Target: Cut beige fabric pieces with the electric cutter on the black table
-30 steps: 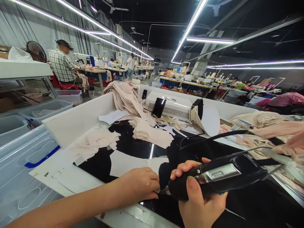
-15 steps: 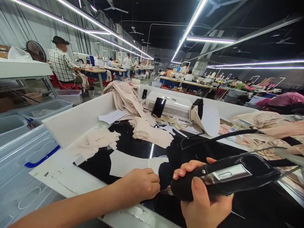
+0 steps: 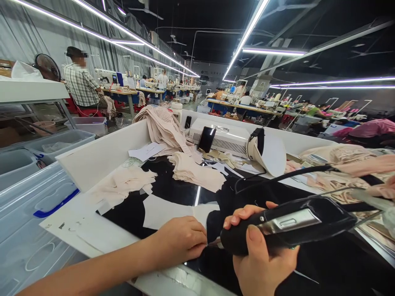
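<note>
My left hand (image 3: 182, 240) is closed in a pinch at the near right edge of a pale, curved fabric piece (image 3: 166, 211). That piece lies flat on the black glossy tabletop (image 3: 129, 218); its part under my fingers is hidden. In my right hand (image 3: 263, 263) is a black corded hand tool (image 3: 286, 228) with a silver plate on its side. My fingers wrap round its body, thumb on top. Its narrow metal tip points left and sits close beside my left fingertips; whether it touches the fabric I cannot tell.
Stacked beige cut pieces (image 3: 197, 172) and a loose beige pile (image 3: 123, 185) lie beyond my hands. Farther back are a phone (image 3: 206, 139), a white vented box (image 3: 230, 144) and a white visor (image 3: 271, 154). The cable (image 3: 296, 170) arches rightward. Clear plastic bins (image 3: 40, 213) stand left.
The black tool and my right hand have shifted slightly left, bringing the metal tip nearer my left fingertips. My left fingers have changed their pinch a little. The fabric piece has hardly moved.
</note>
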Tool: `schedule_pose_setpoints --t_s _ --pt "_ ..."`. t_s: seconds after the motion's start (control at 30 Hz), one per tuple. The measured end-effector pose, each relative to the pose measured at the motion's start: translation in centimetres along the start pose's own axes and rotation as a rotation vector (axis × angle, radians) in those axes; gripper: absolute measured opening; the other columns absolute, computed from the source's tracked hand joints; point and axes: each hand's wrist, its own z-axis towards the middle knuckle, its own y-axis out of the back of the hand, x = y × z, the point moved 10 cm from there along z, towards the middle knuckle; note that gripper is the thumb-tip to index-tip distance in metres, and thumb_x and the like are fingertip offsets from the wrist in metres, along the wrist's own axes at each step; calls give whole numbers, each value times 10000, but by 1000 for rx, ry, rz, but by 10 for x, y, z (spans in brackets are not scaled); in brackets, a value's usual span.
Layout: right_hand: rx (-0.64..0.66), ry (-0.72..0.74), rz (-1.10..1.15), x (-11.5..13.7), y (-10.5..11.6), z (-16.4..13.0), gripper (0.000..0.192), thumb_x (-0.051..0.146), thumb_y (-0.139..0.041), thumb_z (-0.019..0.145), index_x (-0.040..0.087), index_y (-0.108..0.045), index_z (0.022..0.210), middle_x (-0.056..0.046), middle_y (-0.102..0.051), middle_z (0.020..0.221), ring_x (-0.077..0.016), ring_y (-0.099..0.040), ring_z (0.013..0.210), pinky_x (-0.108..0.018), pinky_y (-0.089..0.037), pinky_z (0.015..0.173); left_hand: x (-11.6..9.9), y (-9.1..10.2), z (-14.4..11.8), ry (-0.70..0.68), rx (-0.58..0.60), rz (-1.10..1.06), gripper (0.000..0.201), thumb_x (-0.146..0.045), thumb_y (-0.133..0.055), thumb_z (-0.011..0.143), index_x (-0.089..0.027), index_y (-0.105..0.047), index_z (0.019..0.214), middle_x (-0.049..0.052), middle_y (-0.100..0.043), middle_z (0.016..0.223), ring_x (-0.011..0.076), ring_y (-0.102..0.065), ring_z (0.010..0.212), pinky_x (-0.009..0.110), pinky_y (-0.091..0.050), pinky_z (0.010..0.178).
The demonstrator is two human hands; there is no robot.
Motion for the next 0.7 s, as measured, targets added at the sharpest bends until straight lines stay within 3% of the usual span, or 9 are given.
schedule_pose_setpoints --t_s 0.4,0.7 --pt "20 -12 -12 -7 -4 -2 432 154 -762 871 295 -584 1238 25 -688 841 -151 -657 672 -325 -617 563 -3 4 0 -23 28 -43 86 -113 -657 971 -162 -723 999 41 -755 1025 190 -707 949 271 -545 890" --pt "44 -8 -39 -7 -2 -3 429 164 -768 862 285 -582 1229 22 -683 839 -159 -663 664 -343 -613 565 -12 12 -8 -153 46 40 129 -141 -556 1053 -160 -683 1061 71 -738 1090 198 -675 1067 273 -534 968"
